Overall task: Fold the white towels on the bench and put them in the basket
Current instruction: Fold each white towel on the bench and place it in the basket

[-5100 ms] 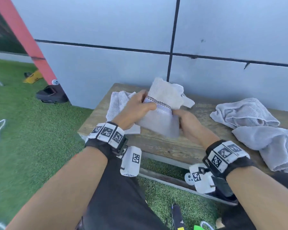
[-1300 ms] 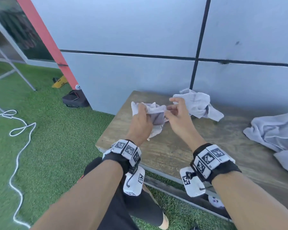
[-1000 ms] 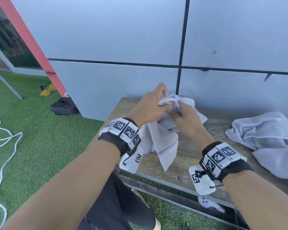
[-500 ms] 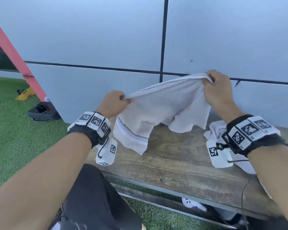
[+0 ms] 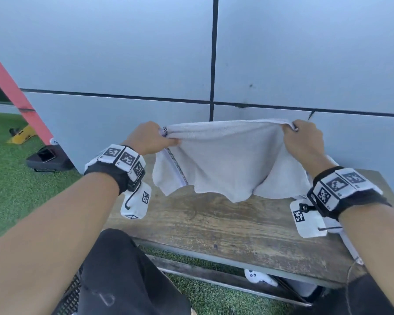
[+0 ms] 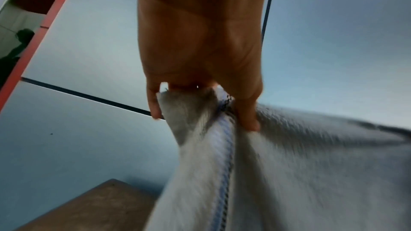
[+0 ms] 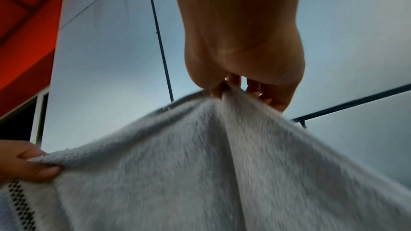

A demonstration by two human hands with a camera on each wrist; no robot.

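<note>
A white towel (image 5: 223, 160) with a dark checked stripe hangs spread in the air above the wooden bench (image 5: 225, 226). My left hand (image 5: 150, 138) pinches its upper left corner, and the left wrist view shows thumb and fingers (image 6: 244, 111) clamped on the striped hem of the towel (image 6: 289, 173). My right hand (image 5: 303, 138) pinches the upper right corner; its fingers (image 7: 224, 87) bunch the towel (image 7: 200, 164) there. The lower edge dangles just over the bench top. No basket is in view.
More white towel cloth (image 5: 348, 237) lies on the bench under my right wrist. A grey panelled wall (image 5: 146, 53) rises right behind the bench. Green turf (image 5: 14, 189), a dark bag (image 5: 48, 159) and a red post (image 5: 16, 96) are to the left.
I picked a crumpled towel off the bench with both hands, lifted it and pulled it open; over the last half second my hands moved further apart and the towel stretched wider.
</note>
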